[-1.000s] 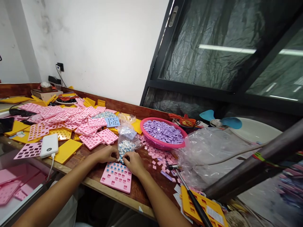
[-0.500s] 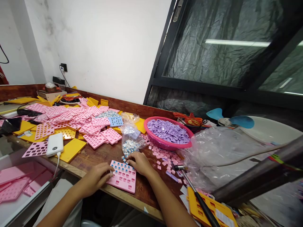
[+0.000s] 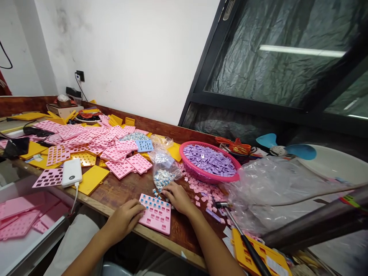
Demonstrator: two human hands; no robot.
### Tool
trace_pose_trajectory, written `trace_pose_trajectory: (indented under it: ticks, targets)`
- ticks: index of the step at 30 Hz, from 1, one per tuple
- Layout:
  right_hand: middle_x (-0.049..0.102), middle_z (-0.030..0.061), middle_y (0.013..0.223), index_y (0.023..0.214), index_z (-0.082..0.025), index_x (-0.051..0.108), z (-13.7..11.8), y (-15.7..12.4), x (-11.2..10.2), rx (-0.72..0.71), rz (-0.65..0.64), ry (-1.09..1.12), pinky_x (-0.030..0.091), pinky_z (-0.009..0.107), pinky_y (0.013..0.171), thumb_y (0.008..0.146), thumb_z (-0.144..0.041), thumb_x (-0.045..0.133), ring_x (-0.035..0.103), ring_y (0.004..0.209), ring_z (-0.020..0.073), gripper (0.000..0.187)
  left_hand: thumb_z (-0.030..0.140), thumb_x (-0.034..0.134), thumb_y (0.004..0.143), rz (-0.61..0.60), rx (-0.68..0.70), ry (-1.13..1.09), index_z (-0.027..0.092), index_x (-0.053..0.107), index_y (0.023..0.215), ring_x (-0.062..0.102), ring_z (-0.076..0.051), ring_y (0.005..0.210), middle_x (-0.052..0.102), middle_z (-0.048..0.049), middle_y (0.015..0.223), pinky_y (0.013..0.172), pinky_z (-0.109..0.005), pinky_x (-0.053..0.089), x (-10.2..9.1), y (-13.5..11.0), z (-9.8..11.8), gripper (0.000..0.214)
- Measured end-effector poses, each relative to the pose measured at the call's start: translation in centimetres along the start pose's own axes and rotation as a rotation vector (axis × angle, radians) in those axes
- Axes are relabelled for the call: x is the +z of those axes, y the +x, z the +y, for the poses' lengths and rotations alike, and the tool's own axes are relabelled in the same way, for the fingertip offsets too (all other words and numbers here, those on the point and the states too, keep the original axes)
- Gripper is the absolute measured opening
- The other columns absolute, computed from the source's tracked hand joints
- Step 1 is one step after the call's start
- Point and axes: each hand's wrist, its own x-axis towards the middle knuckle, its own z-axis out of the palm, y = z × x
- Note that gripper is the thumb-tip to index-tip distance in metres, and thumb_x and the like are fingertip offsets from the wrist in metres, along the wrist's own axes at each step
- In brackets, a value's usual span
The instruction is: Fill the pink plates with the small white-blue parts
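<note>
A pink keyboard plate (image 3: 156, 224) lies near the table's front edge, with small blue-and-white key switches (image 3: 151, 204) seated in its upper rows and square openings below. My left hand (image 3: 126, 218) is at the plate's left edge, its fingers curled and thumb close to them on the rim. Just beyond the plate's top corner, my right hand (image 3: 177, 197) reaches to loose switches with its fingertips drawn together. What they pinch, if anything, is too small to tell. A clear plastic bag (image 3: 162, 166) of switches lies beyond, spilling some toward the plate.
Piled pink plates (image 3: 83, 134) and yellow plates (image 3: 92, 180) cover the left side. A white power bank (image 3: 71, 172) lies among them. To the right stand a pink basket (image 3: 184, 159) of purple pieces, scattered pink keycaps (image 3: 204, 188), a hammer (image 3: 241, 234) and plastic sheeting (image 3: 267, 184).
The view has shifted slightly, so everything sits a little further right. My left thumb and fingers look closer together at the plate's edge. My right hand stays by the loose switches.
</note>
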Motion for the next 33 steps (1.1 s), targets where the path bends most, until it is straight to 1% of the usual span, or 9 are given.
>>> trace_pose_trajectory:
  ticks: [4,8,10,13,16,18,22,27,33]
  targets:
    - [0.069,0.0052,0.093,0.09,-0.019,0.075,-1.0,0.2,-1.3,0.041,0.048,0.106,0.046,0.03,0.082,0.093,-0.028,0.061,0.063,0.09,0.0195,0.017,0.029,0.051,0.1,0.028,-0.02,-0.032,0.023,0.067,0.117,0.065,-0.019,0.099,0.066,-0.0078,0.108,0.089,-0.031,0.054,0.0,0.0,-0.7,0.024]
    - [0.07,0.005,0.094,0.09,-0.02,0.074,-3.3,-0.9,-2.5,0.093,0.052,0.164,0.048,0.031,0.079,0.09,-0.03,0.065,0.064,0.088,0.0206,0.013,0.028,0.057,0.097,0.054,-0.051,-0.072,0.023,0.069,0.11,0.066,-0.019,0.092,0.065,-0.0074,0.102,0.083,-0.031,0.055,-0.1,0.2,-1.3,0.019]
    - [0.071,0.0052,0.095,0.092,-0.021,0.073,-4.6,-2.2,-2.2,0.101,0.058,0.186,0.048,0.032,0.082,0.093,-0.031,0.063,0.065,0.09,0.0212,0.015,0.025,0.055,0.097,0.066,-0.038,-0.037,0.022,0.068,0.108,0.065,-0.019,0.09,0.065,-0.0074,0.1,0.081,-0.031,0.054,0.0,0.4,-1.5,0.018]
    - [0.072,0.006,0.096,0.094,-0.022,0.072,-6.2,-4.6,-0.2,0.167,0.136,0.192,0.049,0.032,0.082,0.096,-0.036,0.057,0.065,0.09,0.022,0.02,0.021,0.051,0.098,0.044,0.039,0.131,0.021,0.067,0.104,0.063,-0.021,0.09,0.065,-0.0074,0.097,0.08,-0.034,0.052,0.2,0.8,-1.5,0.017]
    - [0.07,0.0067,0.089,0.089,-0.022,0.069,-6.8,-6.5,2.5,0.267,0.235,0.144,0.049,0.032,0.073,0.098,-0.039,0.054,0.064,0.081,0.0222,0.025,0.02,0.051,0.097,-0.035,0.147,0.346,0.019,0.065,0.097,0.061,-0.023,0.086,0.065,-0.0074,0.092,0.078,-0.036,0.049,0.2,1.2,-1.4,0.014]
    - [0.069,0.0075,0.088,0.087,-0.022,0.067,-6.8,-7.1,3.8,0.293,0.294,0.07,0.049,0.034,0.075,0.098,-0.039,0.054,0.063,0.082,0.0233,0.024,0.018,0.054,0.096,-0.109,0.222,0.446,0.018,0.065,0.098,0.061,-0.023,0.084,0.066,-0.0076,0.091,0.077,-0.036,0.048,0.0,1.6,-1.3,0.012]
    - [0.069,0.0083,0.091,0.089,-0.022,0.067,-6.4,-7.0,4.3,0.283,0.351,-0.011,0.049,0.037,0.082,0.097,-0.038,0.056,0.063,0.089,0.025,0.021,0.017,0.058,0.094,-0.217,0.319,0.54,0.017,0.067,0.099,0.063,-0.026,0.09,0.068,-0.0098,0.098,0.08,-0.04,0.048,-1.2,2.7,-1.3,0.01]
    - [0.07,0.0079,0.097,0.101,-0.023,0.073,-6.3,-6.6,3.9,0.264,0.354,0.069,0.051,0.035,0.084,0.098,-0.034,0.056,0.065,0.092,0.0224,0.021,0.013,0.059,0.093,-0.392,0.289,0.488,0.017,0.073,0.09,0.067,-0.024,0.089,0.071,-0.0102,0.093,0.081,-0.036,0.048,-3.2,5.3,-0.8,0.015]
    - [0.073,0.006,0.091,0.091,-0.022,0.074,-6.1,-6.3,4.5,0.24,0.426,-0.021,0.049,0.035,0.083,0.097,-0.029,0.06,0.064,0.088,0.0212,0.016,0.019,0.054,0.095,-0.522,0.213,0.401,0.018,0.074,0.086,0.068,-0.026,0.087,0.074,-0.0109,0.093,0.08,-0.036,0.047,-4.2,6.8,-0.2,0.022]
